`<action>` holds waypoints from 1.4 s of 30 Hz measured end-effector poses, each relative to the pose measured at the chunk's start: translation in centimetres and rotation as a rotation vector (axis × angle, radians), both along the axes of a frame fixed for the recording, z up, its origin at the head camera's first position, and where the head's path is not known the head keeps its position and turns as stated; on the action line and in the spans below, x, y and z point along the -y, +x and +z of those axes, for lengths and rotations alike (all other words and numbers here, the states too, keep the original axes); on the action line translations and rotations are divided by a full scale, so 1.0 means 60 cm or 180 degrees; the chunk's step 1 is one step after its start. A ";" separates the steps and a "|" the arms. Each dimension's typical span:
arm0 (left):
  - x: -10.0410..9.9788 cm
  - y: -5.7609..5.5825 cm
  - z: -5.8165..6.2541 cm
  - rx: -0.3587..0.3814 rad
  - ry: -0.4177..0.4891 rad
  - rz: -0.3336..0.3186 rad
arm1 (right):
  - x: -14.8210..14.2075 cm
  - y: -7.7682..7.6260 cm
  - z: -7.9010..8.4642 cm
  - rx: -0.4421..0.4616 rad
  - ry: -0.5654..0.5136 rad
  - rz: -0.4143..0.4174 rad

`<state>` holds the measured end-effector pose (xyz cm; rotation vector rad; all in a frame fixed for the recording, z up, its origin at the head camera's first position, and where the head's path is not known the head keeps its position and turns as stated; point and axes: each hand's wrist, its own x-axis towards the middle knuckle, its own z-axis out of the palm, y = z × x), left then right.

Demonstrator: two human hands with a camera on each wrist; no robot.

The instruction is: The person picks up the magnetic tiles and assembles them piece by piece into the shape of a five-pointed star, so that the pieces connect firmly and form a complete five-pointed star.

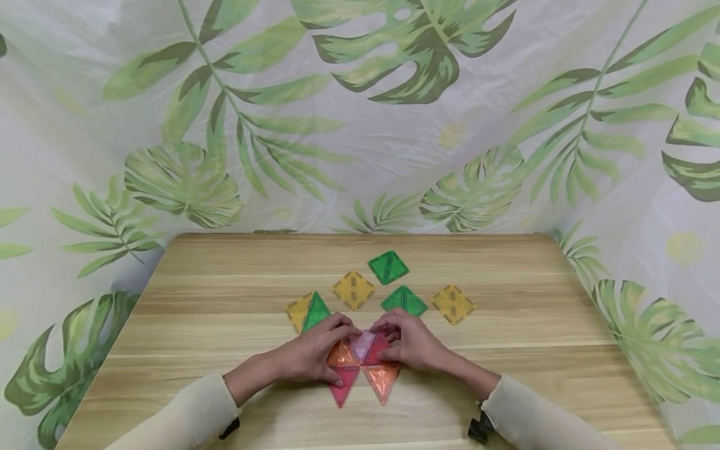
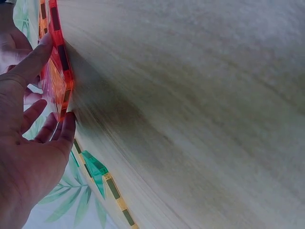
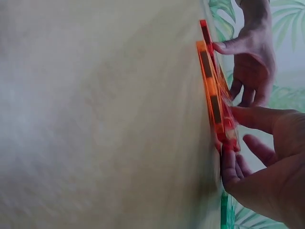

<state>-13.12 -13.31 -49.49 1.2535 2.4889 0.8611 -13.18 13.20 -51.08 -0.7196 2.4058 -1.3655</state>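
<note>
While my left hand (image 1: 306,351) and right hand (image 1: 416,342) grip triangle fan (image 1: 370,356), thumbs opposing fingers, it's midway between side edges of worktop (image 1: 225,300). Likely step: lining up seams. Next move probably calls for inward squeeze.

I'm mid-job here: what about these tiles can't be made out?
- Head view: the left orange triangular tile, outer corner hidden by the left hand.
- Head view: the upper red triangular tile, right corner behind the right hand.
- Left wrist view: the lower red triangular tile, cut off by the top edge.
- Right wrist view: a green tile, cut off by the bottom edge.
</note>
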 end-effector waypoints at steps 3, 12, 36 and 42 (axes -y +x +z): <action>0.001 -0.001 -0.002 0.0031 0.0010 0.0009 | -0.003 -0.008 0.001 0.0202 0.0021 0.0050; 0.004 -0.001 -0.003 0.0112 -0.0077 0.0052 | -0.004 -0.015 0.012 0.0450 0.0016 0.0182; 0.021 -0.028 -0.002 0.1321 0.0420 0.0009 | -0.011 -0.019 -0.006 0.1121 -0.0768 0.0222; 0.019 -0.031 -0.004 0.1591 0.0521 0.0001 | -0.013 -0.019 -0.008 0.1136 -0.0815 0.0226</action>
